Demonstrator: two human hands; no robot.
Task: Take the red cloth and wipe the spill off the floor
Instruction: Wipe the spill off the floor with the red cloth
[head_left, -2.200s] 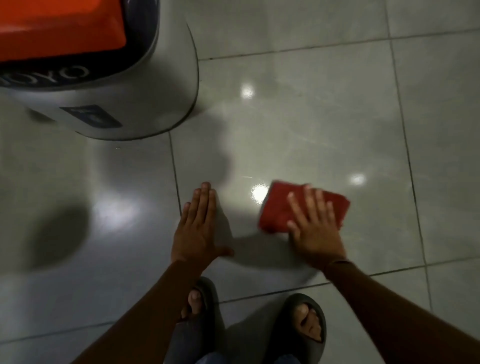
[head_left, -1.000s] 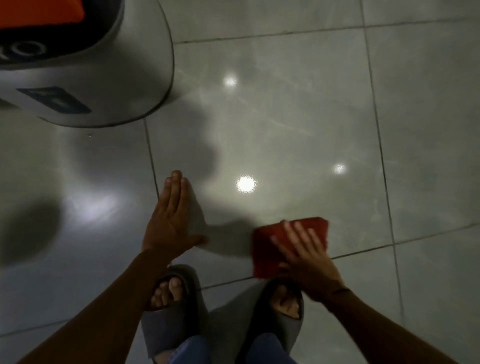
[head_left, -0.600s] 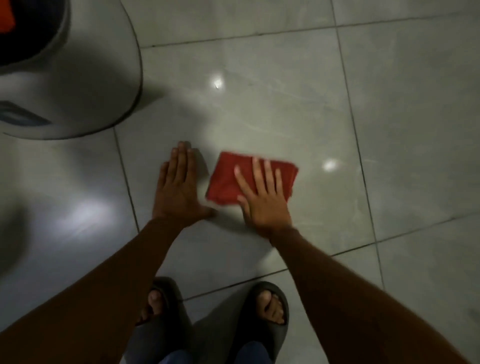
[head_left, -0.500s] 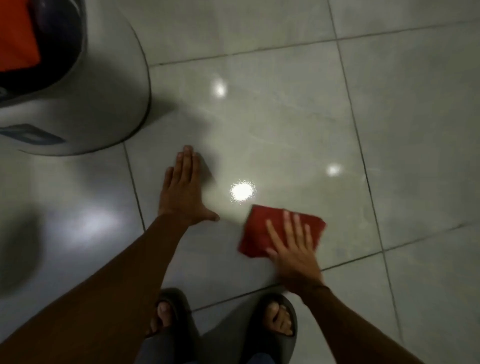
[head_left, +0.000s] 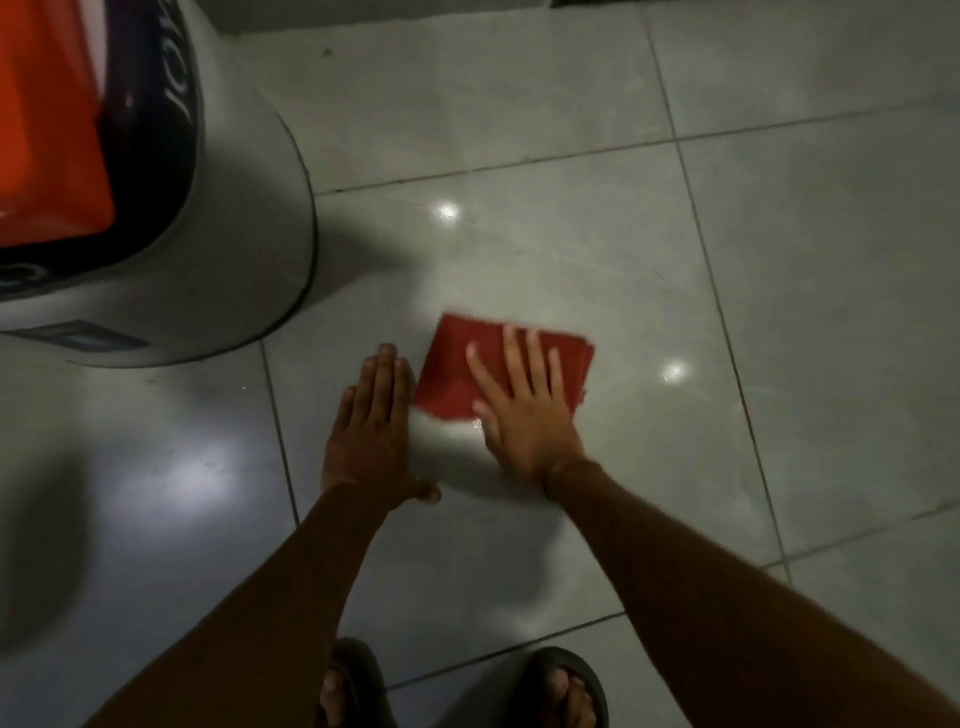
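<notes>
Head cam had the red cloth (head_left: 467, 369) pushed back up the floor (head_left: 597, 270) versus half a second before, when it sat lower and further right, near the feet. It lay just right of the left hand (head_left: 371, 431), long axis running left-right, tilted down at the right end. Right hand (head_left: 524, 415) lay flat on it, fingers spread, pressing rather than gripping. Left hand was open, palm down on the tile.

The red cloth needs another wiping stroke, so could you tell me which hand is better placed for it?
Right. The right hand lies flat on the red cloth, while the left hand rests beside it on the bare floor.
</notes>
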